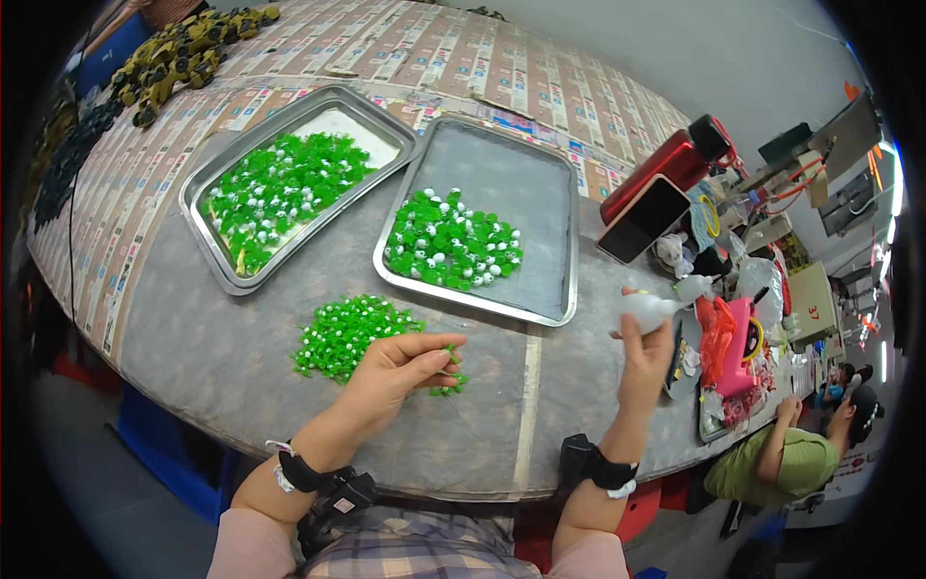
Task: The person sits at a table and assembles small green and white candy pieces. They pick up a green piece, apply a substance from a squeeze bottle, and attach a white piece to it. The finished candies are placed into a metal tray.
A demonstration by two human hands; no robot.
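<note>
My left hand (394, 374) is closed in a pinch over the table, with a small green plastic piece (449, 353) between thumb and fingertips. A few more green pieces lie just below those fingers. Beside this hand, a loose pile of small green-and-white pieces (349, 333) lies on the grey table cover. My right hand (644, 362) is raised to the right, its fingers wrapped round a white squeeze bottle (644, 311). Beyond my hands, a metal tray (545, 222) holds green pieces with white spotted balls. Another metal tray (359, 127), to its left, holds many similar pieces.
A phone (643, 220) leans by a red flask (661, 174) at the right. Nearby are a pink container (741, 347) and plastic bags (767, 285). Dark yellow toy parts (183, 63) are heaped far left. A person in green (786, 463) sits along the table to the right.
</note>
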